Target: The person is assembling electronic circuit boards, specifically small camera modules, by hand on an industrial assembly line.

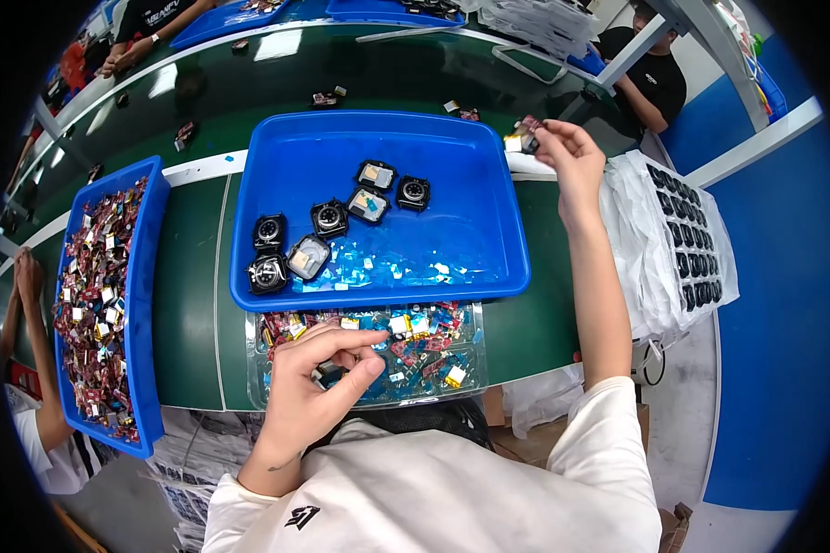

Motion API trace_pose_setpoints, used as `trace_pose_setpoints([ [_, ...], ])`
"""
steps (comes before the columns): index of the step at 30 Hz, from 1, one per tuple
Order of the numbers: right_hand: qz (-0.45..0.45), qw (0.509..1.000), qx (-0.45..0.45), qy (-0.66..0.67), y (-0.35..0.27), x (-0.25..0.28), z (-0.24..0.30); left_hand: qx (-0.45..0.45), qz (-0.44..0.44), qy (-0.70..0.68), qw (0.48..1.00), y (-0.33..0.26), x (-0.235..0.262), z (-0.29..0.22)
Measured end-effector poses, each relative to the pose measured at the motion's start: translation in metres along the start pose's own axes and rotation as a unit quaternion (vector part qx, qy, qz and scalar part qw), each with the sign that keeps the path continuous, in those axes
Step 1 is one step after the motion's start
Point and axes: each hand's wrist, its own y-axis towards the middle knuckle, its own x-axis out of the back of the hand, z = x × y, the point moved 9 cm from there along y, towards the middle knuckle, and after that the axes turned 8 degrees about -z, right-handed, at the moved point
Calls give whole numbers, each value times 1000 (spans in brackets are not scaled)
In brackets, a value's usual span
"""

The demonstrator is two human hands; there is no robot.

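Note:
My right hand (pixel 574 166) is raised past the far right corner of a blue tray (pixel 387 138). Its thumb and fingers pinch a small red circuit board (pixel 529 125) with a pale battery-like block attached. My left hand (pixel 318 373) hovers above a clear plastic tray (pixel 475 355) strewn with red boards, pale blocks and blue film. Its index finger and thumb are apart, with no held thing visible between the tips; the curled fingers are partly hidden. Inside the blue tray lie several black watch cases (pixel 329 218), some showing pale interiors (pixel 309 257), beside scattered blue film pieces (pixel 369 267).
To the left, a long blue bin (pixel 160 276) is heaped with red boards and pale blocks. Beyond the metal rail, loose boards (pixel 325 100) lie on the green belt (pixel 415 78). White-wrapped stacked trays (pixel 636 249) of dark parts stand right. Other people sit left and across.

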Motion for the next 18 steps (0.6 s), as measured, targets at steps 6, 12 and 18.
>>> trace_pose_setpoints([
  [6, -213, 905, 56, -364, 94, 81, -98, 3, -42, 102, 994, -4, 8, 3],
  [12, -283, 874, 11, -394, 111, 100, -122, -129, -85, 263, 952, -4, 3, -18],
  [18, -294, 873, 2, -390, 113, 109, -130, -198, -40, 393, 897, 7, -34, -24],
])
